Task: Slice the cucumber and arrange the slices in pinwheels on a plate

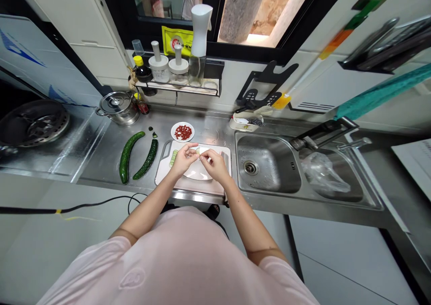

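My left hand (pixel 183 159) and my right hand (pixel 216 165) meet over the cutting board (pixel 161 175), fingertips pinched around a small pale cucumber slice (pixel 198 151). The fingers partly cover it. Below them, a white plate (pixel 198 175) rests on the board, its middle partly hidden by my hands. Beside my left hand lies a row of green cucumber slices (pixel 173 158). Two dark green cucumbers, a longer curved one (pixel 126 158) and a shorter one (pixel 147 160), lie on the steel counter to the left, with small cut ends (pixel 154 135) near the shorter one.
Behind the board sits a small dish of chopped red pieces (pixel 183 132). A lidded pot (pixel 117 107) and wok (pixel 33 123) stand left. To the right are a double sink (pixel 269 166) with a plastic bag (pixel 325 172) and a faucet (pixel 326 134). A seasoning rack (pixel 182 86) hangs behind.
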Demonstrator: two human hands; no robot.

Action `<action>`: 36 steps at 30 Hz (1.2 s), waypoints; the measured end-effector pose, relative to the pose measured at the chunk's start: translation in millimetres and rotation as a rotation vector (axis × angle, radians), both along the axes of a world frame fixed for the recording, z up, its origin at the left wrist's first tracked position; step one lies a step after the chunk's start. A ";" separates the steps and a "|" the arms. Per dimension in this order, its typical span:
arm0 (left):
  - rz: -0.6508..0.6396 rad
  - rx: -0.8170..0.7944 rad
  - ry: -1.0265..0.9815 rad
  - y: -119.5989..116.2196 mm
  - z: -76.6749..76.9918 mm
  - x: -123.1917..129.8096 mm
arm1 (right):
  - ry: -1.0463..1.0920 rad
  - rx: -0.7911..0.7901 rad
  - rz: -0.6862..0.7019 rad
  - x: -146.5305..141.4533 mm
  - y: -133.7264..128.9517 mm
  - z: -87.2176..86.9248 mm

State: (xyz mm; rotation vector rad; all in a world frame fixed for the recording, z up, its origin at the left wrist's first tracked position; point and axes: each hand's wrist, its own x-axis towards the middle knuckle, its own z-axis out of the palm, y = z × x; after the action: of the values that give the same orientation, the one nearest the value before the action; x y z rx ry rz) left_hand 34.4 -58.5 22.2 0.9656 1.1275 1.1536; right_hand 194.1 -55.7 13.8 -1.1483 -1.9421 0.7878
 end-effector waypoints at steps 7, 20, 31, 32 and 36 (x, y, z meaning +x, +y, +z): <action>-0.005 -0.081 0.041 24.4 -72.4 1.1 | -0.136 -0.130 -0.014 3.3 22.0 -60.0; -0.004 -0.240 0.413 64.2 -124.2 9.6 | -0.472 -0.336 -0.134 -4.9 48.0 -103.7; -0.045 -0.147 0.746 82.6 -137.2 14.5 | -0.626 -0.345 -0.215 -12.2 52.3 -109.1; -0.049 -0.137 0.779 82.9 -136.3 15.1 | -0.636 -0.343 -0.226 -13.2 52.4 -110.3; -0.079 -0.075 0.927 81.2 -129.9 16.3 | -0.675 -0.350 -0.265 -17.3 51.9 -113.2</action>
State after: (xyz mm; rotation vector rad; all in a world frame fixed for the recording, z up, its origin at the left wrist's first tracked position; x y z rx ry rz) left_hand 50.7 22.7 -107.7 1.5303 1.8130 0.5644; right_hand 176.8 -3.8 -99.3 -2.0427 -2.1472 0.6580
